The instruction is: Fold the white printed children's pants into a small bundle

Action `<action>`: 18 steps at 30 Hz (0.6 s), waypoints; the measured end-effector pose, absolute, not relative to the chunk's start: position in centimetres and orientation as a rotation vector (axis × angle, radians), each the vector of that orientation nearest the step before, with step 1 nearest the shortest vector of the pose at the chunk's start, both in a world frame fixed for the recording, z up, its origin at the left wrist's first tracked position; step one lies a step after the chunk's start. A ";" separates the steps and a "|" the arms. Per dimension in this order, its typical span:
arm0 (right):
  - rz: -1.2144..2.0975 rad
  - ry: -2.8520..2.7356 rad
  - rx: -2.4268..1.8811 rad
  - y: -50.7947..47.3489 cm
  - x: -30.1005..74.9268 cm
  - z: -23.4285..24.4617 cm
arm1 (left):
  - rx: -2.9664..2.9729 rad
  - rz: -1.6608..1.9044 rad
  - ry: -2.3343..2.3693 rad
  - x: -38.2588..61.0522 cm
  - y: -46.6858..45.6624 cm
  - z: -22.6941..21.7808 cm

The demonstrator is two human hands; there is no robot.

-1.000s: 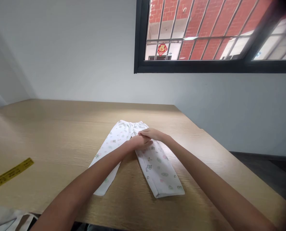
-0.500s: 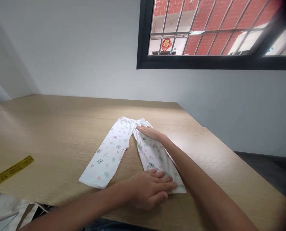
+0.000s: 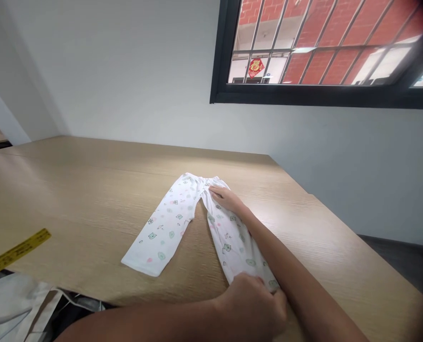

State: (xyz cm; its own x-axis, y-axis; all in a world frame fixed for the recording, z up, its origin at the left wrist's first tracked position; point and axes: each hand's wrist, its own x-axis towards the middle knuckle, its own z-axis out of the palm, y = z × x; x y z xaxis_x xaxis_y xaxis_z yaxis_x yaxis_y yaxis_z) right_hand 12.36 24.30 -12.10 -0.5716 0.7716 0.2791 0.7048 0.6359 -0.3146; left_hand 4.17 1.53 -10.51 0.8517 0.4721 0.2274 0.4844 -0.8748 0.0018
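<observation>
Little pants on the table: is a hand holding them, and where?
Yes. The left hand curls around the little pants at one leg's cuff, the end nearest the person. The right hand only lies flat near the waistband.

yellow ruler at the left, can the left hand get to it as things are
Probably yes: the left hand sits at a cuff of the trousers; only bare table lies between it and the yellow ruler.

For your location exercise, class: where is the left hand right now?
In the head view, the left hand sits at the table's near edge, on the hem of the trousers' right-side leg, beside the right forearm.
</observation>
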 end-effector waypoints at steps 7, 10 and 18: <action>0.115 -2.057 -1.582 24.8 12.9 -12.5 | -2.810 -0.568 -0.919 5.8 3.0 -12.0; 0.267 -1.939 -1.696 24.7 13.2 -11.8 | -2.847 -0.540 -0.962 5.9 3.1 -12.5; 0.942 -1.712 -1.601 24.3 14.6 -9.0 | -3.018 -0.325 -1.160 5.4 2.9 -10.8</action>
State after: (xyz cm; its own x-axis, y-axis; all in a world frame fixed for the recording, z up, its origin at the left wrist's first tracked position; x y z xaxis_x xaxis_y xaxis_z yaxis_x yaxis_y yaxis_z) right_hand 14.59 24.26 -9.01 -0.0866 0.9955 -0.0380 0.5647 0.0176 -0.8251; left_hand 5.43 2.94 -10.77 0.7258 0.6721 0.1466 0.6505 -0.7399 0.1712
